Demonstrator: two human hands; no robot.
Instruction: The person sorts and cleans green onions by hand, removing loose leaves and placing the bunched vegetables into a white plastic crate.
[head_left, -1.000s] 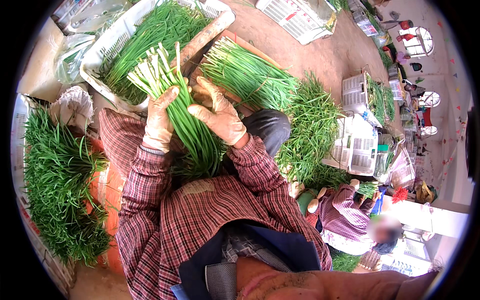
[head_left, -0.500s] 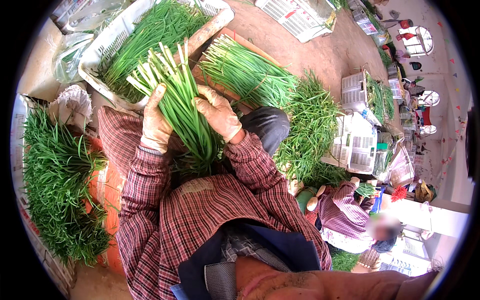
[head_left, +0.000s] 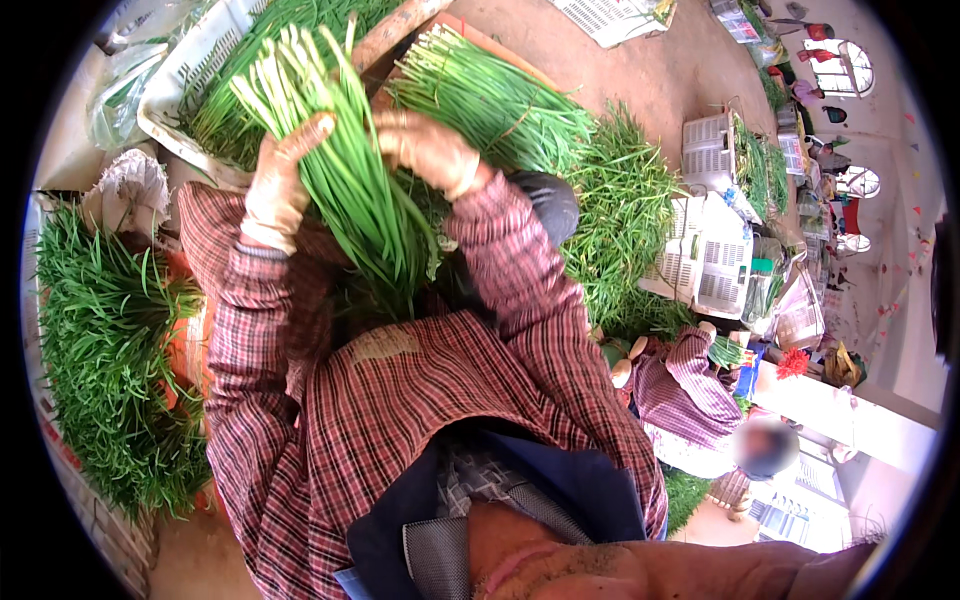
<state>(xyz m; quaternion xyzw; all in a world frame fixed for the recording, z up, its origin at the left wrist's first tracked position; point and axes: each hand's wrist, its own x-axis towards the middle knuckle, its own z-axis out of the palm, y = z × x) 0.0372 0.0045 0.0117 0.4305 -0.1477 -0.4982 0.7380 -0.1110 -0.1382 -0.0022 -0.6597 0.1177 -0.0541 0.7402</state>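
A bunch of green chives [head_left: 350, 190] slants over my lap, its pale cut ends toward the upper left and its leaves hanging toward me. My left hand [head_left: 280, 185], in a thin whitish glove, is closed on the bunch's left side, thumb lying across the stems. My right hand [head_left: 430, 150], gloved the same way and slightly blurred, is at the bunch's right side with its fingers curled against the stems; some fingertips are hidden behind them. Just beyond, a thick pile of aligned chives [head_left: 490, 100] lies on a board.
A white crate [head_left: 190, 100] of chives stands at the upper left. Loose chives lie in heaps at the left [head_left: 110, 370] and right [head_left: 620, 220]. White crates [head_left: 700, 265] stand farther right, near a co-worker in a checked sleeve [head_left: 685, 395]. A clear plastic bag [head_left: 125, 100] is at the far left.
Both hands and the bunch have shifted up and to the left in the picture. The right hand's fingers have moved higher along the stems. The surroundings have shifted slightly too.
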